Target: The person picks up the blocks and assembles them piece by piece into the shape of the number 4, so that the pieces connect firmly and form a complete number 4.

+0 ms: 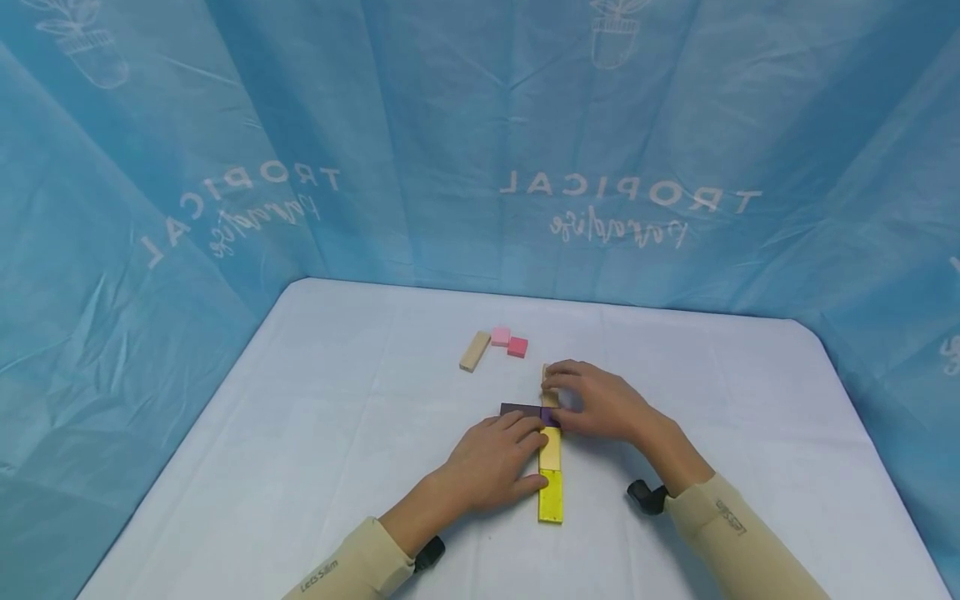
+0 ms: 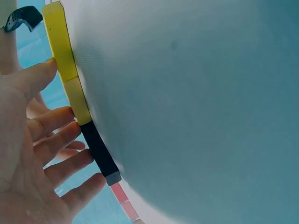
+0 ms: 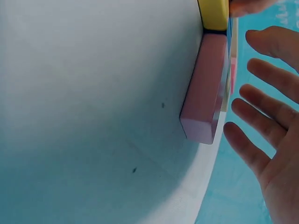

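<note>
Several flat blocks lie in a column on the table: a bright yellow block point(image 1: 551, 497), a pale yellow block point(image 1: 551, 452), a small purple block point(image 1: 550, 417) and a tan block point(image 1: 550, 398). A dark block point(image 1: 519, 409) extends left from the purple one. My left hand point(image 1: 491, 462) lies over the column's left side; in the left wrist view its thumb is at the bright yellow block point(image 2: 61, 39), its fingertips along the pale yellow and dark blocks. My right hand point(image 1: 603, 402) hovers around the purple and tan blocks, fingers spread and loosely bent in the right wrist view.
Behind the column lie a loose wooden block point(image 1: 475, 352), a light pink square block point(image 1: 501, 337) and a red-pink square block point(image 1: 517, 347). A white cloth covers the table point(image 1: 360, 400). Blue printed curtains point(image 1: 450, 150) hang around it.
</note>
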{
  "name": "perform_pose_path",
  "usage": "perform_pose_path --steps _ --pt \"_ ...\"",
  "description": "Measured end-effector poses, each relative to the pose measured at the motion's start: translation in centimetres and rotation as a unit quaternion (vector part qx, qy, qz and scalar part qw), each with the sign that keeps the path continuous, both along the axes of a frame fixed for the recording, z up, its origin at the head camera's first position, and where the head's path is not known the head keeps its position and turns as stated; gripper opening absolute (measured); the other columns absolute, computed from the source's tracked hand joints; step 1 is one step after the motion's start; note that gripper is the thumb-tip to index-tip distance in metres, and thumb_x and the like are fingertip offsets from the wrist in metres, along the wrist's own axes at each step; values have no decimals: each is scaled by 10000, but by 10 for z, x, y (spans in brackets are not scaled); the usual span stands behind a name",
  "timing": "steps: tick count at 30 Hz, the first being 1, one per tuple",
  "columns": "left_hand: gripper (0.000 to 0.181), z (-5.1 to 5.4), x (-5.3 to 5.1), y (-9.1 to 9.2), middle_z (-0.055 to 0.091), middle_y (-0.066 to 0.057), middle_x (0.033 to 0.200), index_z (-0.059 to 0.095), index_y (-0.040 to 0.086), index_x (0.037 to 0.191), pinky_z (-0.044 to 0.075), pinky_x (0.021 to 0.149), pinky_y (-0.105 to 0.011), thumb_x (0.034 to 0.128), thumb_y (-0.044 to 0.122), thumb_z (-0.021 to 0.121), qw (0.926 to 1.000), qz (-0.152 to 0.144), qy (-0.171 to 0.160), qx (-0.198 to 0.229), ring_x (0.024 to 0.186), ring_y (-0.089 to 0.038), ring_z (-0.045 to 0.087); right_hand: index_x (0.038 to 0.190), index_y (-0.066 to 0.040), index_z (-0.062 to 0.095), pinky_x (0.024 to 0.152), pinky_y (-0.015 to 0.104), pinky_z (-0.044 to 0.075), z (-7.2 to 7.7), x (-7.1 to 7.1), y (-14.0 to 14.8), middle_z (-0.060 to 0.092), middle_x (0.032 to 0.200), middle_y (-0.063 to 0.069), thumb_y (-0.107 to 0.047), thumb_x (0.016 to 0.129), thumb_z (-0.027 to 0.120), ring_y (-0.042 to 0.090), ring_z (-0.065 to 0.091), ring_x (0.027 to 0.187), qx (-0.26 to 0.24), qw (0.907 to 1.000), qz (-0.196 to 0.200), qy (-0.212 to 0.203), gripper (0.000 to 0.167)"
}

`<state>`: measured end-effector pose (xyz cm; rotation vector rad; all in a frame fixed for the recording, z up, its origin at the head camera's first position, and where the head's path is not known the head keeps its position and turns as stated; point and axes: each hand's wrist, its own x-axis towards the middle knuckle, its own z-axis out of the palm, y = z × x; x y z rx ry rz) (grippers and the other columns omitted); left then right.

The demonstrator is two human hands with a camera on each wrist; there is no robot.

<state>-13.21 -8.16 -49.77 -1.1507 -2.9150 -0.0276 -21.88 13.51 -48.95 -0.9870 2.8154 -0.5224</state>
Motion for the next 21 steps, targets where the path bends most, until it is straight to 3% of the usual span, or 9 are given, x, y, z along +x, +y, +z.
perform_pose_path --steps 4,12,21 --pt "588 1 0 1 458 37 1410 547 231 1328 384 1024 -400 909 634 463 10000 56 -49 -39 1310 -171 377 1227 -251 659 963 425 444 1 10 2 524 1329 -44 -415 823 715 166 456 1247 113 9995 213 221 439" --pt "590 0 -1 0 451 31 1415 551 221 1323 378 1031 -414 913 634 452 10000 34 -22 -79 1313 -186 379 1264 -281 631 948 406 456 1 25 1 510 1327 -49 -480 786 726 171 485 1191 353 9986 218 333 527" --pt "576 0 -1 1 472 45 1385 565 221 1302 383 1028 -390 908 630 471 10000 -1 -28 -50 1290 -152 392 1312 -290 592 994 423 408 -2 34 1 466 1386 -30 -524 801 672 175 453 1223 571 9968 338 448 567"
